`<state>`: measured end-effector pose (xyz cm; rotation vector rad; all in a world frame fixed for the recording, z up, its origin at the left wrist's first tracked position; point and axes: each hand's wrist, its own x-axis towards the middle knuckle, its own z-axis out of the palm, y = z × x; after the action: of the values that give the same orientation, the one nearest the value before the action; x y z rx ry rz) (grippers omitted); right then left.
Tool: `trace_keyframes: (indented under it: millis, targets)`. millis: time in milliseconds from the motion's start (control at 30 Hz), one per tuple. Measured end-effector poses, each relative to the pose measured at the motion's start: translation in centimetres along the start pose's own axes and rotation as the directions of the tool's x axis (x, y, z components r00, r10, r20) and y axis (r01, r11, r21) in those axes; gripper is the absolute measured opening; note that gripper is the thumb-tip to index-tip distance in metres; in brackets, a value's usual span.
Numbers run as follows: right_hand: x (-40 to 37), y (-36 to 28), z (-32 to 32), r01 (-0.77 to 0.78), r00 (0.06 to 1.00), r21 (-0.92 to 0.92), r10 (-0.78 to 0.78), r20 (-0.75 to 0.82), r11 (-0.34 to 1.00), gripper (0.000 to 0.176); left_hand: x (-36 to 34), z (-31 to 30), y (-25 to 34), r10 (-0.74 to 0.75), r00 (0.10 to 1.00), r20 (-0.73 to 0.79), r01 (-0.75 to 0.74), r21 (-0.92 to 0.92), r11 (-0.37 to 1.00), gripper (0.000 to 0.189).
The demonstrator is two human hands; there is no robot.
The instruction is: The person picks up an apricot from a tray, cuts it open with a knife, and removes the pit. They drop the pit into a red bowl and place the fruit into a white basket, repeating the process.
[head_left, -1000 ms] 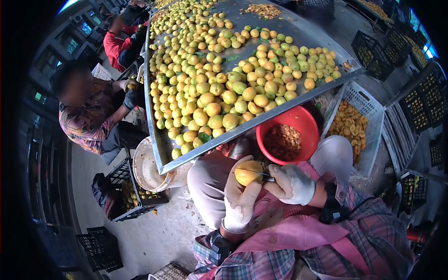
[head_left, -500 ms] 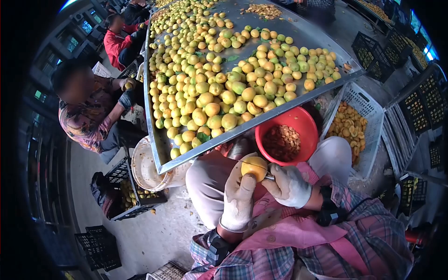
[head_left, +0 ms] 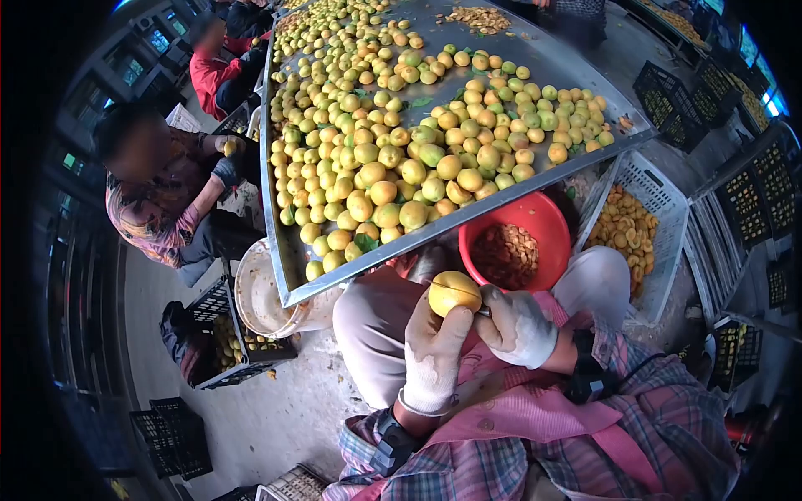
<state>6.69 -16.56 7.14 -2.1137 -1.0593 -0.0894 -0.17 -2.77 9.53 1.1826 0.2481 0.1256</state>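
My left hand [head_left: 433, 355], in a pale work glove, is closed around a yellow apricot [head_left: 453, 292]. A thin dark cut line runs across the fruit's upper side. My right hand [head_left: 520, 331], gloved too, grips a small knife [head_left: 484, 311]; only a short metal part shows between the fingers and the apricot, and its handle is hidden. Both hands are close together above my lap. Just beyond them sits a red bowl [head_left: 547, 213] with apricot stones [head_left: 506, 253] in it.
A metal table [head_left: 380, 260] heaped with apricots [head_left: 430, 156] stands ahead. To the right is a pale crate [head_left: 668, 219] of halved apricots [head_left: 625, 230]. On the left are a white bucket [head_left: 251, 288], a black crate [head_left: 219, 305] and a seated person [head_left: 163, 196].
The apricot has turned in my left hand, and its cut line now lies across the top at a different slant. My right hand has shifted slightly with the knife.
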Motion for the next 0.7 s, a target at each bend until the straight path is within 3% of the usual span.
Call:
trace_keyframes:
  millis: [33,67,133,200,267,333,433,500,567,633,700]
  targets:
    - [-0.1,0.1,0.0,-0.002,1.0,0.0,0.002,0.001,1.0,0.028,0.0,0.3,0.5,0.036,0.998,-0.054,-0.028,0.146,0.989,0.05]
    - [-0.3,0.4,0.0,0.043,0.999,-0.041,-0.044,-0.008,0.998,0.027,0.1,0.4,0.8,0.036,0.998,-0.051,-0.028,0.145,0.989,0.05]
    - [-0.4,0.8,0.1,0.087,0.996,-0.086,-0.088,-0.011,0.993,0.027,0.3,0.4,1.3,0.153,0.988,-0.003,-0.143,0.338,0.93,0.05]
    - [-0.1,1.0,0.3,0.177,0.981,-0.093,-0.183,-0.056,0.98,0.026,0.5,0.1,1.0,0.149,0.989,0.005,-0.143,0.313,0.939,0.053]
    - [0.2,0.6,0.2,0.122,0.992,-0.059,-0.124,-0.024,0.991,0.026,0.7,-0.2,0.4,0.149,0.989,0.009,-0.145,0.291,0.946,0.055]
    - [0.2,0.4,0.3,0.059,0.998,-0.026,-0.059,0.007,0.998,0.026,0.7,-0.4,-0.5,0.077,0.996,-0.044,-0.079,-0.046,0.996,0.055]
    - [-0.2,0.3,0.5,0.051,0.999,-0.085,-0.052,-0.005,0.995,0.025,0.8,-0.2,-0.8,0.022,0.991,-0.136,-0.008,0.102,0.995,0.057]
    - [-0.5,0.4,0.8,0.082,0.995,-0.125,-0.089,-0.055,0.989,0.025,0.5,0.1,-0.6,0.063,0.987,-0.15,-0.035,0.185,0.982,0.055]
    - [-0.4,0.8,1.0,0.088,0.994,-0.102,-0.094,-0.049,0.991,0.025,0.7,0.1,-0.8,0.275,0.955,-0.112,-0.194,0.467,0.863,0.057]
    - [-0.4,0.9,0.9,0.097,0.994,-0.082,-0.101,-0.044,0.992,0.025,0.9,-0.1,-1.1,0.238,0.964,-0.117,-0.164,0.445,0.881,0.061]
    - [-0.4,0.8,1.0,0.126,0.988,-0.105,-0.135,-0.08,0.986,0.024,1.0,0.0,-1.3,0.263,0.957,-0.123,-0.217,0.301,0.929,0.059]
